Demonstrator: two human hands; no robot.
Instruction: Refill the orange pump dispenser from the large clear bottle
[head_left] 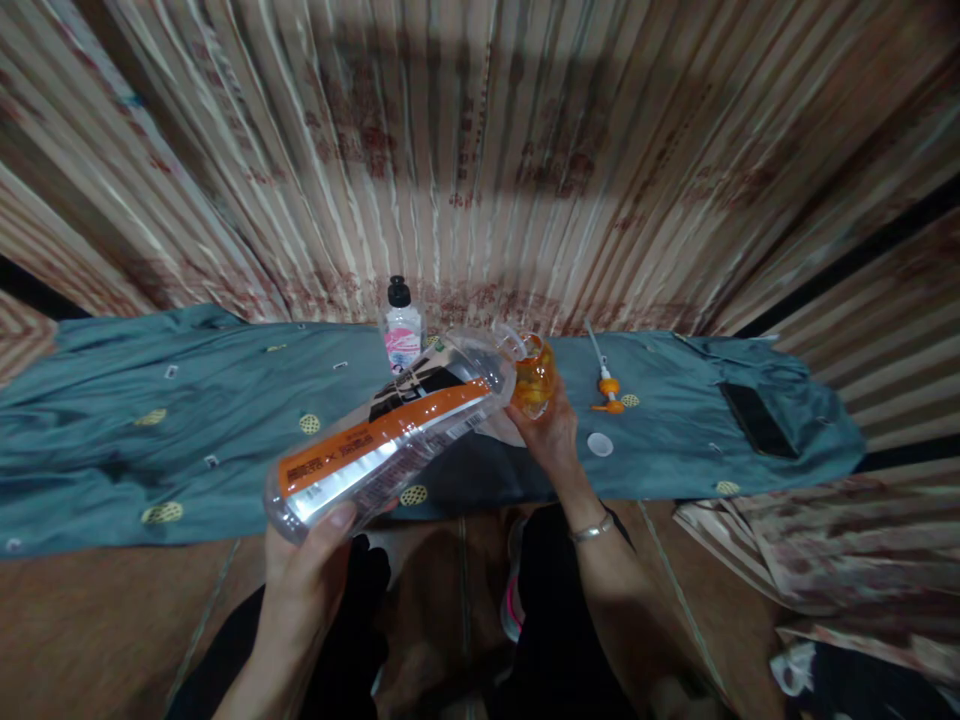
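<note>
My left hand (319, 550) is closed around the base of a large clear plastic bottle (397, 430) with an orange, black and silver label. That bottle is tilted, its neck pointing up and right to the mouth of a small amber bottle (535, 382). Fingers of my right hand (551, 430) wrap round the amber bottle from below and the right. Whether liquid passes between the two mouths I cannot tell. Just right of my right hand lie an orange pump head (610, 388) with its thin white tube and a round white cap (599, 444).
A small clear bottle (403, 335) with black cap and pink label stands behind the large bottle. On the right of the narrow teal cloth-covered surface (225, 430) lies a dark phone (758, 420). A pleated striped curtain (450, 150) hangs close behind; tiled floor (135, 610) shows below.
</note>
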